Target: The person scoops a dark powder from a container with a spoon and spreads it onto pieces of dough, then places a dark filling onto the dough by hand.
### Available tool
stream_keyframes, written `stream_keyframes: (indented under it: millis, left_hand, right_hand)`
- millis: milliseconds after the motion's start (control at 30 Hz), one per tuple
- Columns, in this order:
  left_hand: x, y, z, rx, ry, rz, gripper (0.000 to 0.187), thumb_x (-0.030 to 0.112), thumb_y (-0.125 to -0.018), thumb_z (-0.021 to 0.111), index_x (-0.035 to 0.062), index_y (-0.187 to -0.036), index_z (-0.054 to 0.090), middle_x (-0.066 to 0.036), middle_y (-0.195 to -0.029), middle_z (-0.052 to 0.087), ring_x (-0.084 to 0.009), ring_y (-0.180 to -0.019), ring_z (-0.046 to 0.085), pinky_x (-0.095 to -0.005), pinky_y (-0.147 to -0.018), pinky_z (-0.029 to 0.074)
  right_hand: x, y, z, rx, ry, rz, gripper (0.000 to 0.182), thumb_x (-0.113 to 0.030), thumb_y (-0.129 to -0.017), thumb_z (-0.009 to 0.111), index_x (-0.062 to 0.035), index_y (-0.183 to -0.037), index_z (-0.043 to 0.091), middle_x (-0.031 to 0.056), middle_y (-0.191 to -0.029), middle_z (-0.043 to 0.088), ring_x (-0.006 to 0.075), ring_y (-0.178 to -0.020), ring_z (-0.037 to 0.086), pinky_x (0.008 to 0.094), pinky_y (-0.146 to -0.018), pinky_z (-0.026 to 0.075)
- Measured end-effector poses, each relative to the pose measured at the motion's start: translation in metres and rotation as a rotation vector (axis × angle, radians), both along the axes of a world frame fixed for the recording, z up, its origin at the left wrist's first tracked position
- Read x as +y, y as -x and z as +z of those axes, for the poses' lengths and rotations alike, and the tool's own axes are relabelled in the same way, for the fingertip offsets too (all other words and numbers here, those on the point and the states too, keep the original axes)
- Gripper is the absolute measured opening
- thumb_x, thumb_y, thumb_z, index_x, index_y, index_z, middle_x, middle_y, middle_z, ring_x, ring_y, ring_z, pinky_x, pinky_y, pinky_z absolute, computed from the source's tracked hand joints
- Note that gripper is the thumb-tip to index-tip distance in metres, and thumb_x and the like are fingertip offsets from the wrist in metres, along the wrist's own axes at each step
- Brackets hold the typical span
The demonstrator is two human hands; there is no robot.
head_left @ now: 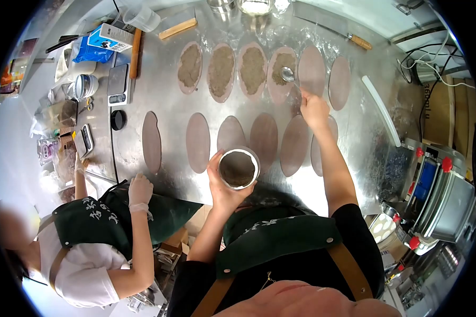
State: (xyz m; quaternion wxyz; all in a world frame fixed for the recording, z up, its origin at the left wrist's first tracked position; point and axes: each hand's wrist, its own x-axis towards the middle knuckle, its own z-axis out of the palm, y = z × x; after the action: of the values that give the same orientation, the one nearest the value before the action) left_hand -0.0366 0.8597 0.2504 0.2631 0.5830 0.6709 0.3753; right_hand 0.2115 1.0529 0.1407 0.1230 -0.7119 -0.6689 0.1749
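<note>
My left hand (pixel 225 191) is wrapped round a round tub (pixel 238 168) of grey-brown powdery filling, held above the near row of dough ovals. In my right hand (pixel 314 110) is a metal spoon (pixel 287 74), its bowl over a pinkish dough oval (pixel 276 95) that carries a patch of filling. To its left, several ovals in the far row bear a spread grey-brown layer (pixel 253 71). Two plain ovals, one of them a dough oval (pixel 311 68), lie to its right. The near row, with a dough oval (pixel 198 142), shows no filling; the tub partly hides some of it.
A co-worker in an apron (pixel 92 219) stands at left with gloved hands. A kitchen scale (pixel 118 84), rolling pin (pixel 136 53), dough scraper (pixel 177 28) and long knife (pixel 359 41) lie on the metal table (pixel 169 100). At right are a white tube (pixel 381 111) and a machine (pixel 439 193) with red knobs.
</note>
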Motion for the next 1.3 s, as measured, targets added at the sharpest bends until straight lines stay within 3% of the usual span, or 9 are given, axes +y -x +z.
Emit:
stream_keyframes:
  millis: [167, 267, 467, 667, 767, 967, 1300]
  left_hand:
    - [-0.002, 0.000, 0.001, 0.001, 0.025, -0.009, 0.106, 0.014, -0.051, 0.092, 0.0044, -0.138, 0.032, -0.022, -0.136, 0.042, -0.0382, -0.124, 0.048, -0.0458, -0.101, 0.044]
    - [-0.002, -0.001, 0.002, -0.005, 0.017, -0.006, 0.106, 0.014, -0.051, 0.092, 0.0045, -0.138, 0.032, -0.022, -0.136, 0.042, -0.0380, -0.124, 0.048, -0.0458, -0.102, 0.043]
    - [-0.003, 0.001, -0.001, -0.007, 0.020, -0.004, 0.105, 0.014, -0.051, 0.092, 0.0037, -0.137, 0.033, -0.022, -0.136, 0.042, -0.0379, -0.125, 0.047, -0.0455, -0.103, 0.043]
    - [-0.002, 0.001, 0.001, -0.011, 0.033, -0.003, 0.104, 0.014, -0.051, 0.092, 0.0031, -0.136, 0.033, -0.022, -0.136, 0.043, -0.0378, -0.125, 0.047, -0.0453, -0.103, 0.042]
    - [-0.003, 0.001, 0.000, -0.009, 0.020, -0.009, 0.103, 0.014, -0.051, 0.092, 0.0028, -0.136, 0.033, -0.022, -0.135, 0.043, -0.0379, -0.125, 0.047, -0.0455, -0.103, 0.042]
    - [-0.002, 0.000, 0.000, -0.013, 0.016, 0.002, 0.102, 0.014, -0.051, 0.092, 0.0028, -0.135, 0.034, -0.021, -0.134, 0.044, -0.0376, -0.124, 0.048, -0.0446, -0.102, 0.043]
    - [-0.002, -0.002, -0.002, -0.022, 0.007, -0.011, 0.102, 0.014, -0.051, 0.092, 0.0031, -0.136, 0.036, -0.020, -0.134, 0.045, -0.0365, -0.123, 0.049, -0.0443, -0.102, 0.043]
  right_hand:
    - [-0.007, 0.000, -0.003, 0.046, -0.109, 0.051, 0.034, -0.011, -0.085, 0.058, -0.0193, -0.115, 0.071, 0.0135, -0.088, 0.070, 0.0322, -0.080, 0.067, 0.0464, -0.069, 0.052]
    - [-0.010, 0.006, 0.005, -0.065, -0.048, 0.057, 0.033, -0.011, -0.084, 0.059, -0.0199, -0.113, 0.072, 0.0135, -0.092, 0.070, 0.0343, -0.077, 0.067, 0.0450, -0.071, 0.053]
    - [-0.023, 0.006, 0.000, -0.093, -0.131, 0.101, 0.032, -0.011, -0.084, 0.059, -0.0168, -0.113, 0.072, 0.0114, -0.083, 0.069, 0.0303, -0.072, 0.068, 0.0439, -0.063, 0.054]
    - [-0.022, 0.003, -0.004, -0.017, -0.210, 0.050, 0.033, -0.010, -0.084, 0.059, -0.0161, -0.113, 0.071, 0.0126, -0.086, 0.070, 0.0327, -0.073, 0.068, 0.0437, -0.064, 0.054]
    - [-0.011, 0.001, -0.003, 0.054, -0.169, -0.035, 0.030, -0.009, -0.086, 0.058, -0.0155, -0.112, 0.072, 0.0140, -0.096, 0.070, 0.0353, -0.080, 0.067, 0.0440, -0.069, 0.054]
    - [-0.022, 0.004, -0.012, 0.053, -0.087, -0.029, 0.033, -0.011, -0.084, 0.059, -0.0189, -0.114, 0.071, 0.0142, -0.088, 0.070, 0.0349, -0.078, 0.067, 0.0462, -0.068, 0.054]
    - [-0.012, 0.021, 0.009, -0.024, -0.065, 0.083, 0.036, -0.012, -0.083, 0.059, -0.0174, -0.117, 0.069, 0.0122, -0.089, 0.070, 0.0328, -0.077, 0.068, 0.0454, -0.067, 0.053]
